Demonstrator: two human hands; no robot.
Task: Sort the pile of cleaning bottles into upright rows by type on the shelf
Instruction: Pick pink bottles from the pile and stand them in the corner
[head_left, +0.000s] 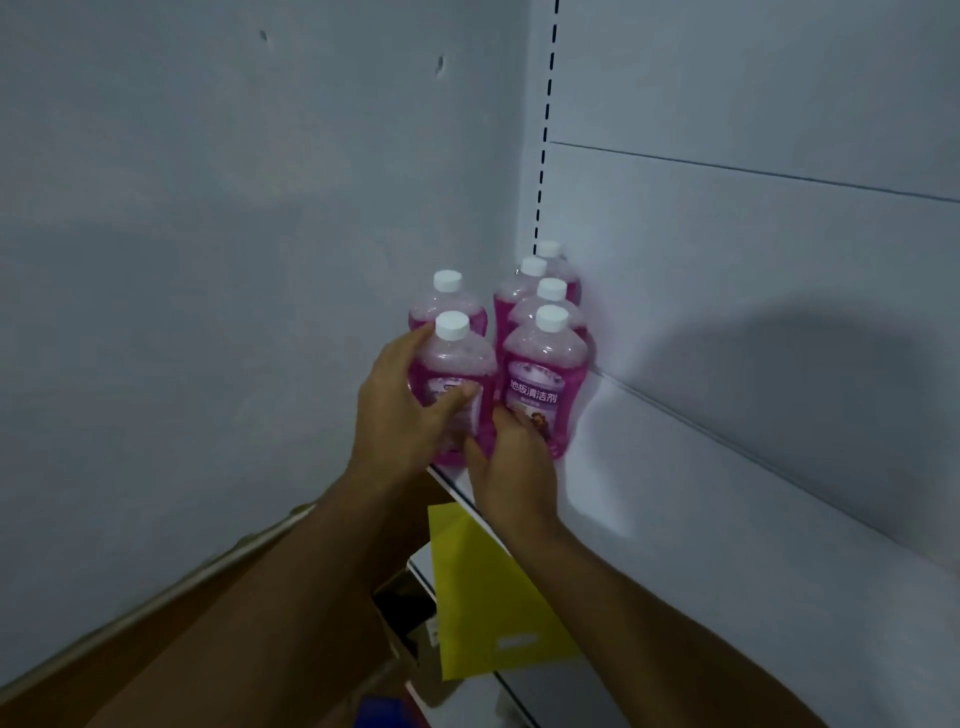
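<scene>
Six pink bottles (545, 379) stand upright; left hand (400, 410) grips one, right hand (511, 462) fingers touch it.

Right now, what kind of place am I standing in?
Probably a shop or stockroom. The white shelf hangs on a slotted upright, identical pink cleaner bottles stand in rows, and a cardboard box sits below.

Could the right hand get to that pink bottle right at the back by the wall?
Probably not directly. The rearmost bottle stands in the corner behind three others of its row, and the right hand sits at the front bottle. Reaching over the caps from above looks possible.
</scene>
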